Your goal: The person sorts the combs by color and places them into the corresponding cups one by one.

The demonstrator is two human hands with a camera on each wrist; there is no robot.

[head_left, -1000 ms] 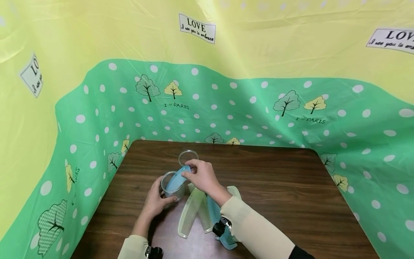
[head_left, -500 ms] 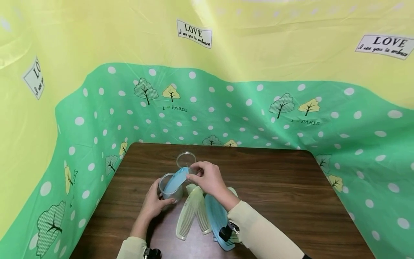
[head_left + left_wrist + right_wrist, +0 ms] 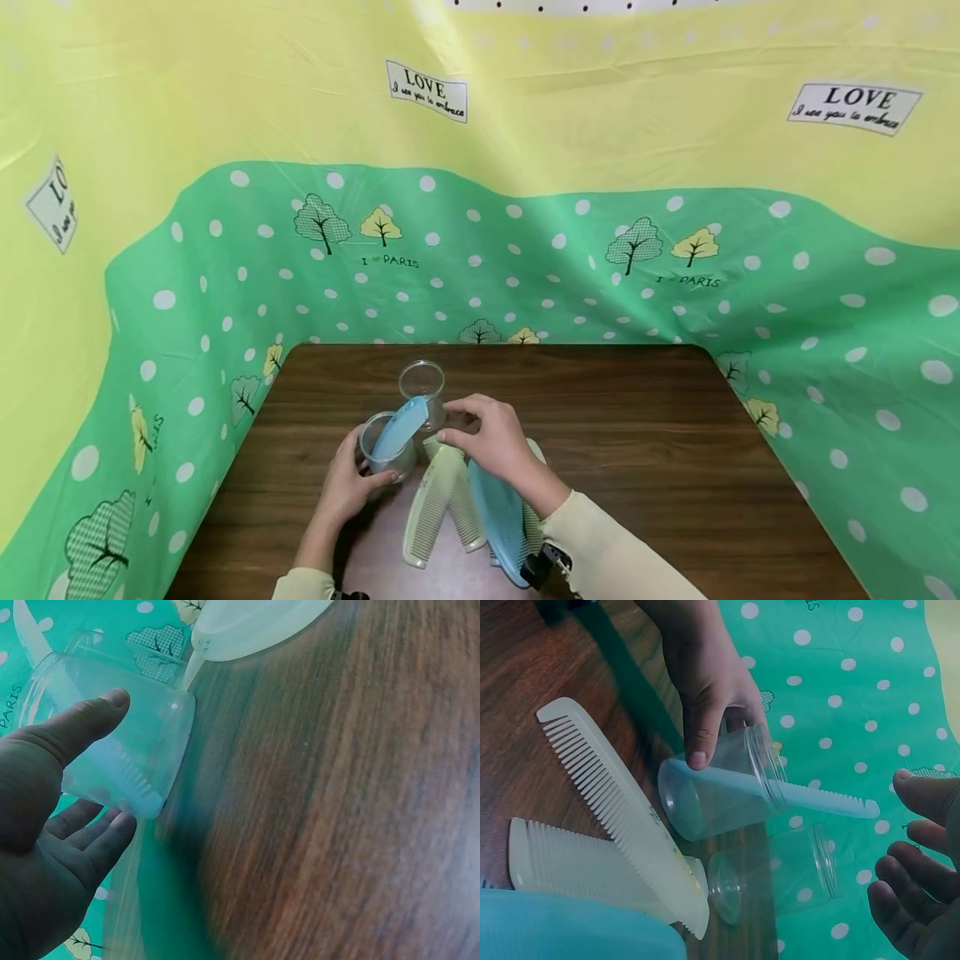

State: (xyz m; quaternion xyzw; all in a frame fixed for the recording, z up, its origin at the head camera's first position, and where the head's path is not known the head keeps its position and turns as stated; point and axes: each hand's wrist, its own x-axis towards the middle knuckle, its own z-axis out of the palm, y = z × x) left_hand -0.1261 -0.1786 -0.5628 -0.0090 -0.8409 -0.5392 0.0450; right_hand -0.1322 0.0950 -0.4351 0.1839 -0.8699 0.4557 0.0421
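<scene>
My left hand (image 3: 347, 483) is wrapped partway round a clear cylindrical plastic jar (image 3: 709, 814), thumb on one side and fingers on the other. A light blue plastic comb (image 3: 401, 427) stands tilted inside that jar, its teeth within the lower wall and its upper end projecting past the rim toward my right hand (image 3: 491, 435). My right hand holds nothing; its thumb and fingers are parted and slightly bent, just beside the projecting end and apart from it.

A second clear plastic jar (image 3: 776, 877), also cylindrical, stands upright beyond and between my hands, its mouth uncovered. Nearer to me, between my hands, a long pale green plastic comb (image 3: 435, 504) lies crossed over another pale green comb (image 3: 465, 508). A broad blue plastic comb (image 3: 497, 512) lies below my right wrist. All items rest on the dark wood-grain counter (image 3: 637, 450).
</scene>
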